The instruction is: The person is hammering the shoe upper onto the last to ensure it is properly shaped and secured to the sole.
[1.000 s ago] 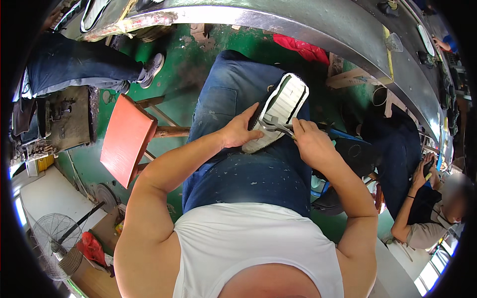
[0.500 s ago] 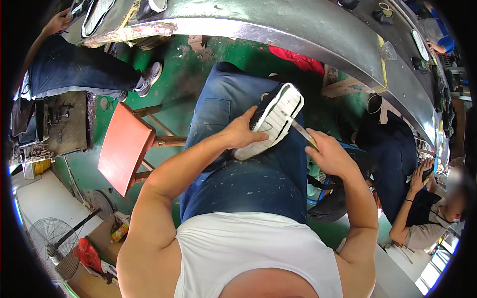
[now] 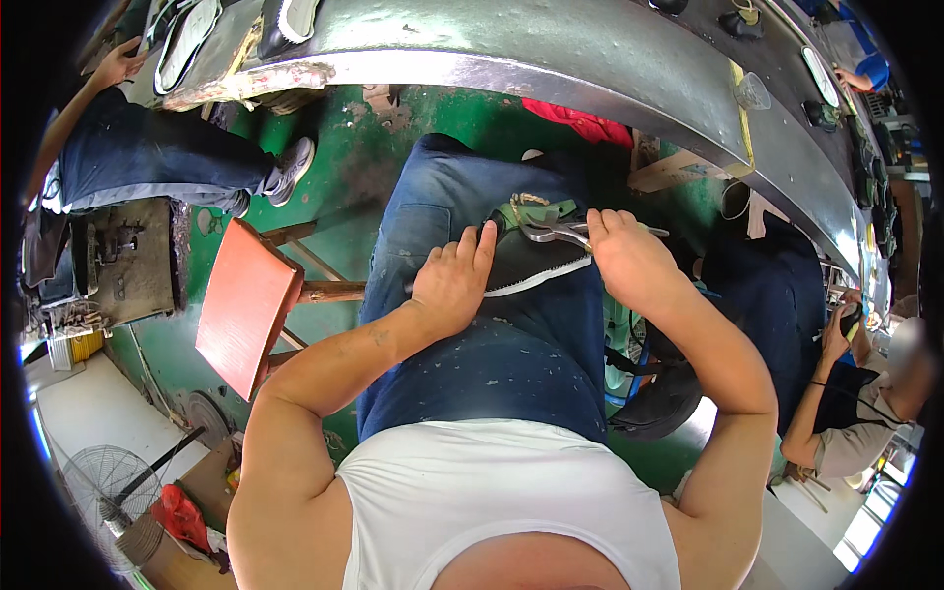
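Note:
A dark shoe (image 3: pixel 531 262) with a white, jagged-edged sole rim lies across my lap, its upper turned up. In its opening sits a green shoe last (image 3: pixel 551 210) with a loop of cord. My left hand (image 3: pixel 455 278) grips the left end of the shoe, fingers laid over its upper. My right hand (image 3: pixel 629 251) is closed round metal pincers (image 3: pixel 547 232), whose curved jaws reach the last at the opening. A thin pointed end sticks out past the right hand; whether it belongs to the pincers or another tool I cannot tell.
A long metal-edged bench (image 3: pixel 472 64) curves across the front, with shoe soles (image 3: pixel 189 44) at its left. A red-topped stool (image 3: pixel 248 300) stands left of my legs. Co-workers sit on both sides, one with a hand (image 3: pixel 120 64) at the bench. A fan (image 3: pixel 108 482) is lower left.
The shoe has been turned from sole-up to upper-up. My right hand now holds pincers at the last, where a slim tool was against the sole. My left hand has shifted over the upper.

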### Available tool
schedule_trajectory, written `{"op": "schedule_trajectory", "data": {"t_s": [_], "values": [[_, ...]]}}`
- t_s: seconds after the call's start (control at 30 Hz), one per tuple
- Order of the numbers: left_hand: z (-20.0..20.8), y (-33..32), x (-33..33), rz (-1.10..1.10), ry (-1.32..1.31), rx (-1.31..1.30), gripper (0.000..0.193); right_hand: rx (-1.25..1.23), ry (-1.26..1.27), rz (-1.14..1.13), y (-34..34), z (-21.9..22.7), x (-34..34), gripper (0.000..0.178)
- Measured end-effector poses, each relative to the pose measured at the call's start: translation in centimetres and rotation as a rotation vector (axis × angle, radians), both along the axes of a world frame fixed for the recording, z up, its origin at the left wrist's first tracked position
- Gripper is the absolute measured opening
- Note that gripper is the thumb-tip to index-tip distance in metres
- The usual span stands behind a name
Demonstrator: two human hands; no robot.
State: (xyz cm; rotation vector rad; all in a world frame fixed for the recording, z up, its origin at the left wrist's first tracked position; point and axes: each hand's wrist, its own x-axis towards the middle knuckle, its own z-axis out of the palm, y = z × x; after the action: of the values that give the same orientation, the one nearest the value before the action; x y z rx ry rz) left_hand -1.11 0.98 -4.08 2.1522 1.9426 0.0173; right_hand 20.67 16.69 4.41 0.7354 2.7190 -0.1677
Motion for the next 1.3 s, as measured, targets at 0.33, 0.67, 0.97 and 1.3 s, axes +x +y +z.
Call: {"op": "schedule_trajectory", "data": {"t_s": [0.33, 0.67, 0.97, 1.3], "values": [[-1.2, -1.0, 0.2, 0.019, -0.012, 0.173, 0.071, -0.781, 0.019, -0.358, 4.2, -2.3, -3.3, 0.016], [-2.4, 2.4, -2.3, 0.425, -1.043, -0.430, 0.103, -1.297, 0.373, -0.677, 1.0, 0.2, -1.0, 0.027], [-4.1, 1.5, -0.4, 0.451, -1.111, -0.386, 0.104, -0.578, 0.318, -0.228, -5.0, -3.5, 2.0, 0.050], [-5.6, 2.3, 0.8, 0.800, -1.784, -0.631, 0.073, -0.500, 0.047, -0.227, -5.5, -3.8, -0.3, 0.026]]}}
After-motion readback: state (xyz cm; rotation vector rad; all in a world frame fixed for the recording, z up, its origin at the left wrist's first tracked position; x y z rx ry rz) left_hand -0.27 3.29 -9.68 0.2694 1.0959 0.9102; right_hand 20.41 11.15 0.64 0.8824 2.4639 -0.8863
